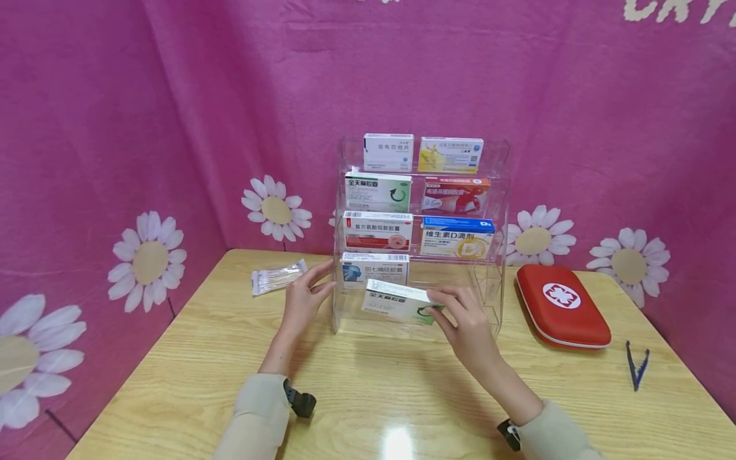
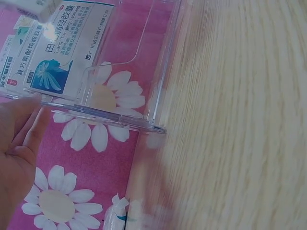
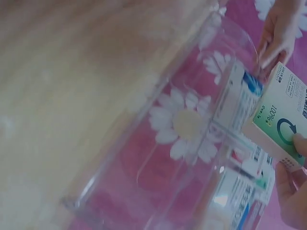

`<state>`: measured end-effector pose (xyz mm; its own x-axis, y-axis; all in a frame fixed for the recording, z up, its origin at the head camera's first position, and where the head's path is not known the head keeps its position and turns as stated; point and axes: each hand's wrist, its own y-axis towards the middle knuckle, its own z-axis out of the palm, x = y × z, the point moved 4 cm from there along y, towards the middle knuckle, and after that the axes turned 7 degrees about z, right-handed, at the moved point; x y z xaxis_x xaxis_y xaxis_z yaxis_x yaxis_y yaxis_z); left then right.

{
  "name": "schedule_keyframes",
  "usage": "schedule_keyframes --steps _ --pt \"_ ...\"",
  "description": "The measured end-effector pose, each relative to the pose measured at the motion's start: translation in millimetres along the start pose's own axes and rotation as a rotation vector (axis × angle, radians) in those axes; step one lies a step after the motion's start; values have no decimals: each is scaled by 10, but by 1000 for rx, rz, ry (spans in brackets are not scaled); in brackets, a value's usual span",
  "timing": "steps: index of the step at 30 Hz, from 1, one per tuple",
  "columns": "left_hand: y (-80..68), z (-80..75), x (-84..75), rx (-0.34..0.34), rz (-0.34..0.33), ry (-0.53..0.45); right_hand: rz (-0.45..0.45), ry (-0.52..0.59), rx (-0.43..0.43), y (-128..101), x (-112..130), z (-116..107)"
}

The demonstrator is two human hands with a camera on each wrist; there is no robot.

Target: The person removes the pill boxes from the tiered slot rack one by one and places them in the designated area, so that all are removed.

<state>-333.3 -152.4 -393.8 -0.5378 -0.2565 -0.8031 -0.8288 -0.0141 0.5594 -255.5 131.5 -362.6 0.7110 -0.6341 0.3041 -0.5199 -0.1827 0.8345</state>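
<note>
My right hand [image 1: 468,326] pinches the right end of a white and green medicine box [image 1: 399,301], held in front of the rack's lowest tier. In the right wrist view, thumb and fingers grip that box [image 3: 283,117] by its green end. The clear acrylic rack [image 1: 500,281] carries medicine boxes in tiers. My left hand [image 1: 301,299] touches the rack's left side with its fingers. A white box with a blue head picture [image 1: 375,271] stands in the lowest tier, left side; in the left wrist view, this box [image 2: 72,48] shows behind the clear plastic near the left hand [image 2: 19,139].
A packet of cotton swabs [image 1: 278,278] lies left of the rack. To the right are a red zip case [image 1: 563,306] with a white emblem and dark blue tweezers [image 1: 637,365]. A pink flowered curtain [image 1: 230,96] hangs behind the wooden table [image 1: 368,396].
</note>
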Motion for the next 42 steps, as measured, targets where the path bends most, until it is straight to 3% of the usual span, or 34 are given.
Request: schedule_keyframes --steps 10,28,33,42 --pt "-3 -5 8 -4 13 -6 -86 -5 84 -114 201 323" --pt "-6 -10 15 -1 -15 -18 -81 -7 338 -201 434 739" --pt "-12 -19 27 4 -33 -7 -25 3 427 -225 446 835" --pt "8 -11 36 1 -21 -6 156 71 542 -231 358 927"
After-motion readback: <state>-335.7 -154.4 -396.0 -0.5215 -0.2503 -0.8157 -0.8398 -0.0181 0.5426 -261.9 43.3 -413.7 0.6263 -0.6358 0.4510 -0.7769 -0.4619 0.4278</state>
